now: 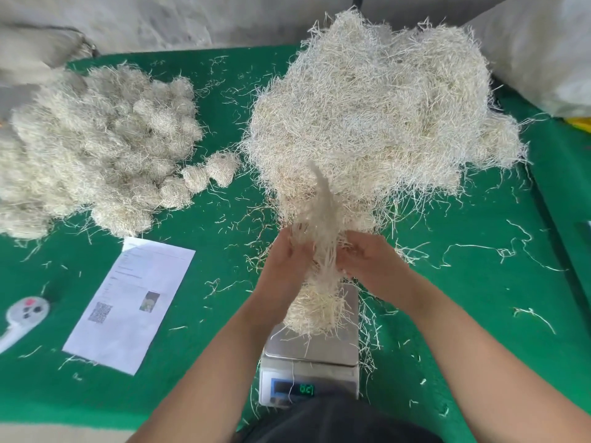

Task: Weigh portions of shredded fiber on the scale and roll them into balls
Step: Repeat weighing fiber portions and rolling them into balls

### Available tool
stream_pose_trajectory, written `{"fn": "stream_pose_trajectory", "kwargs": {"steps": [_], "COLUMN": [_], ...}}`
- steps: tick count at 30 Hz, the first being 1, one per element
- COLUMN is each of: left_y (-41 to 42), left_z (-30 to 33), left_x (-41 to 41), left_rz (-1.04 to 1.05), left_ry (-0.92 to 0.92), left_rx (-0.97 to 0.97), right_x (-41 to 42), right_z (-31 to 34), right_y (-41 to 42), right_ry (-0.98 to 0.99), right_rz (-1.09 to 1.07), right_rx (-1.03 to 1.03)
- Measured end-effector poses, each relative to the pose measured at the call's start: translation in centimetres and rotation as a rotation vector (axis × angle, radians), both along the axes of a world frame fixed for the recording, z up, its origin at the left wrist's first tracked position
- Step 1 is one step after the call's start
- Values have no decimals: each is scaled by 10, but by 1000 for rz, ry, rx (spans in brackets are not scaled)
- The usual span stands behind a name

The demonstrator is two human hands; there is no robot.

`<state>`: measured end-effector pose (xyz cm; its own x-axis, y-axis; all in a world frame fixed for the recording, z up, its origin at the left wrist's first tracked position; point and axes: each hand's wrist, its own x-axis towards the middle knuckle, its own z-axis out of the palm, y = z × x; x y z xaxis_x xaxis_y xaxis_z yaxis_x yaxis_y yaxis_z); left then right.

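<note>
A big loose heap of pale shredded fiber lies on the green table at centre right. Just in front of it, my left hand and my right hand face each other and hold a tuft of fiber between them, its strands sticking up and hanging down. Below the hands a steel scale carries a small portion of fiber on its pan. Its green display is lit. A pile of rolled fiber balls covers the left side.
A printed sheet of paper lies left of the scale, and a white handheld controller sits at the far left edge. A large white sack stands at the back right. Loose strands litter the green mat.
</note>
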<state>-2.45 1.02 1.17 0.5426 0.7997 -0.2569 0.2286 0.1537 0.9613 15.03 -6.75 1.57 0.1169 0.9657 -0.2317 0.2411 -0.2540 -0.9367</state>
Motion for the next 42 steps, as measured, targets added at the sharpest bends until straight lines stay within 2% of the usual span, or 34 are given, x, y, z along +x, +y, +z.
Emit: {"fn": "stream_pose_trajectory", "kwargs": {"steps": [3,6,8,11,14,16,20,23,28,32,37,42], "left_y": [-14,-18,-20,-24,-30,-32,-34,-38,-47,-57,-61,-63], "left_z": [-9,-22,-29,-38,-47,-49,-42,-35,-23,-14,-9,-9], "left_x": [-24,-45,-54,-61,-59,-57,-60,-65,-71,-69,-65,-67], "left_rz": [114,227,225,138,74,117,274,341,173,-23,-80,-7], "left_ry": [-14,100,173,287,504,659,564,509,528,563,561,508], "left_rx": [-78,-140,-146,-99,-27,32,-17,44,376,620,703,757], "right_x": [-8,-11,-9,-14,-23,-26,-18,-11,-14,-34,-54,-59], "right_z": [-12,-31,-43,-48,-48,-47,-34,-24,-10,-2,-4,-1], "right_y": [-15,-31,-40,-52,-57,-60,-68,-74,-74,-69,-72,-74], "right_ry": [59,99,108,-35,-317,-325,-367,-277,-446,-527,-592,-632], "right_rz": [-154,-175,-177,-69,61,45,1,-60,-164,-102,8,-1], "right_rx": [-55,-146,-203,-255,-345,-328,-354,-288,-116,-22,-30,-5]}}
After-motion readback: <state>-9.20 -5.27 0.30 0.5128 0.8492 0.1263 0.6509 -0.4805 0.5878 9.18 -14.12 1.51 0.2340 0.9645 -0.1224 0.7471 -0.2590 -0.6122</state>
